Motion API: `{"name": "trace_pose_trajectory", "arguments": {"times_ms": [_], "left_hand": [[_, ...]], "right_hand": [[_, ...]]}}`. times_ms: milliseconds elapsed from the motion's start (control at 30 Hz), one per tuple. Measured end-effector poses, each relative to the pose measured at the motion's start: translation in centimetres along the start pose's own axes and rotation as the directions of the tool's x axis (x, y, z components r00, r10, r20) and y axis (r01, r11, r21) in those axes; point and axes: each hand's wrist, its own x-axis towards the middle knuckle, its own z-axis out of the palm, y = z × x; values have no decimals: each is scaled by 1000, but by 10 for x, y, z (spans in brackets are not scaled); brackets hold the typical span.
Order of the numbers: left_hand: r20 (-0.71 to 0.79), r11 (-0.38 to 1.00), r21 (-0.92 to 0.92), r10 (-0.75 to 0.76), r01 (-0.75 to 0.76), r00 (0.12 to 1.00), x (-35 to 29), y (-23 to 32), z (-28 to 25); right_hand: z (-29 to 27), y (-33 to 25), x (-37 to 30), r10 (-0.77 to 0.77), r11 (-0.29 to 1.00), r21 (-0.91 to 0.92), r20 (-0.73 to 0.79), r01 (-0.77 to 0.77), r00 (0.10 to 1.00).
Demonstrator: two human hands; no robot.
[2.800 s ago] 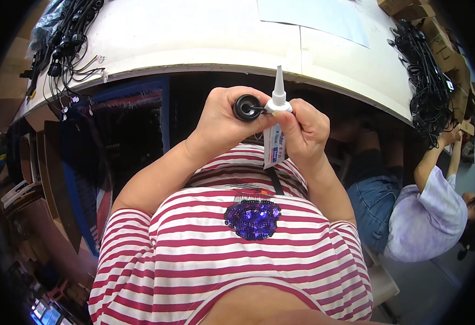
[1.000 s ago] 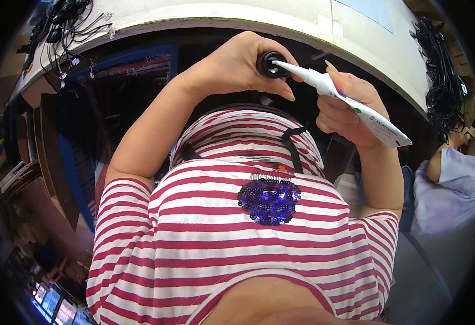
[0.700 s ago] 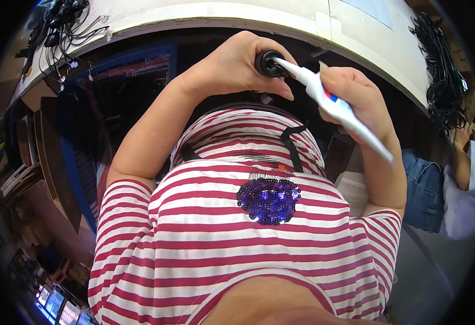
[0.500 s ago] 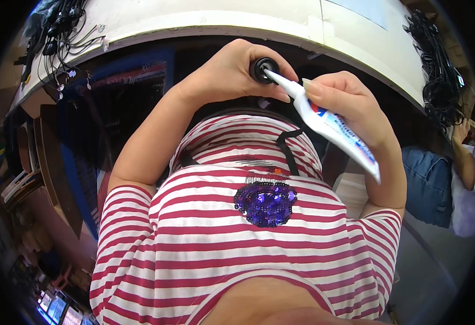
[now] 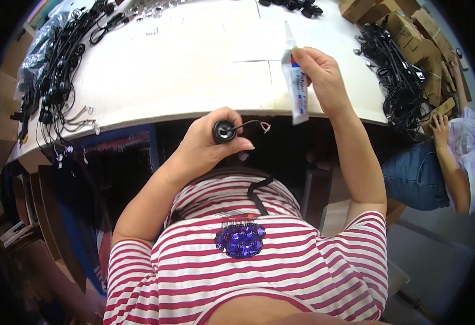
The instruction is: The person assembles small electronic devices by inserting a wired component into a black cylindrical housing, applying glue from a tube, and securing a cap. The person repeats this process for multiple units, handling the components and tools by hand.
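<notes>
My left hand (image 5: 207,142) is wrapped around a small black cylindrical part (image 5: 224,131), its round open end facing up. White material shows inside that end. From it a thin dark cable (image 5: 246,124) runs to the right, ending in red and white wires with a small white connector (image 5: 265,127). My right hand (image 5: 322,76) pinches a white squeeze tube (image 5: 296,89) with a long tapered nozzle pointing up and away. The tube is held over the front edge of the table, its nozzle clear of the black part.
A white table (image 5: 183,65) spreads out ahead. Bundled black cables (image 5: 59,81) hang over its left edge, and another cable heap (image 5: 397,81) lies at right. Black parts (image 5: 297,6) sit at the far edge. Cardboard boxes (image 5: 411,32) and another person's arm (image 5: 454,168) are on the right.
The tube's nozzle has come out of the black part's opening, and my right hand has lifted it away over the table. My left hand has shifted left; more of the table shows.
</notes>
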Motion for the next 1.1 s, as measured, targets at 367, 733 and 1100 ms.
{"name": "trace_pose_trajectory", "arguments": {"times_ms": [367,733,1100], "left_hand": [[249,930,-366,55,42,967,0,-8,-14],[-173,832,-482,217,-274,961,4,-10,-1],[-88,893,-384,217,-234,972,3,6,1]], "right_hand": [[-6,14,29,-71,655,-756,-64,-2,995],[55,38,-85,333,832,-551,586,63,739],[111,206,-96,412,907,-172,547,-384,729]]}}
